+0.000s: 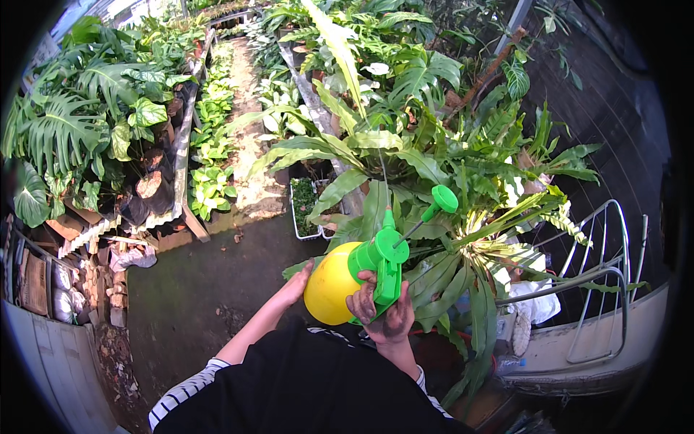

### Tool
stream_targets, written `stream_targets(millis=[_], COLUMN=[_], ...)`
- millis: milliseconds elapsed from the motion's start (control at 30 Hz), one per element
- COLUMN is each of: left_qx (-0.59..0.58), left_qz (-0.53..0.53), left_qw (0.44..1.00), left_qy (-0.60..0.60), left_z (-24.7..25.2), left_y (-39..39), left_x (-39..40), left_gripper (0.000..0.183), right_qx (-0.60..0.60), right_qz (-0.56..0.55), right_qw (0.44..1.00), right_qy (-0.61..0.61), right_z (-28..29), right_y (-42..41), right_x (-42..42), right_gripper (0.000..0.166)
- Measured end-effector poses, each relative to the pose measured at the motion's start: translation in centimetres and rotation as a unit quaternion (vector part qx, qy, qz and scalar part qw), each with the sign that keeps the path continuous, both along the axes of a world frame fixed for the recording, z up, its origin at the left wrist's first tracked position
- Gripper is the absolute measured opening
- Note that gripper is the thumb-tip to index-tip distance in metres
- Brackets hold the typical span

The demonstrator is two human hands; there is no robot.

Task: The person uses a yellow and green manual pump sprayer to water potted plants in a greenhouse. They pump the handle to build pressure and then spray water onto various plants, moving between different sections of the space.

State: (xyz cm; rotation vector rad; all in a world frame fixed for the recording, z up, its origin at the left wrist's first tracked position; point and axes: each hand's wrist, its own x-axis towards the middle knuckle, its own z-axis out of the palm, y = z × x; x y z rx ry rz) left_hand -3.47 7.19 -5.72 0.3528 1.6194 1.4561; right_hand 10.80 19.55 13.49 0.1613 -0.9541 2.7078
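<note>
A pump sprayer with a yellow bottle (331, 285) and a green head (379, 252) is held in front of my body, its nozzle pointing away from me. My right hand (382, 312) is shut around the green handle, and soil darkens its fingers. Against the left side of the yellow bottle rests my left hand (298, 282), most of its fingers hidden beneath it. The green pump knob (444, 198) sticks out on its rod to the upper right. Just beyond the nozzle, a thin line of spray reaches towards long strap-like fern leaves (374, 140).
Large monstera plants (65, 127) stand on a bench at the left. A leaf-lined path (255, 179) runs away from me. White-rimmed planter trays (304, 209) sit near the bench on the right. A metal tube rack (612, 276) stands at the far right, beside a large fern (477, 233).
</note>
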Motion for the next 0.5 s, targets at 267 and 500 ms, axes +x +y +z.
stream_targets(millis=[267,500], left_qx=[0.000,0.082], left_qz=[-0.028,-0.109], left_qw=[0.996,0.985], left_qy=[-0.081,-0.104], left_z=[8.2,-0.7], left_y=[-9.3,-21.4], left_x=[0.1,-6.0], left_gripper=[0.060,0.067], right_qx=[-0.058,-0.010], right_qz=[0.060,0.024], right_qw=[0.995,0.993], right_qy=[0.064,0.113], right_z=[-1.5,-1.5], right_y=[-10.9,-24.9], right_x=[-2.8,-6.1], right_gripper=[0.052,0.049])
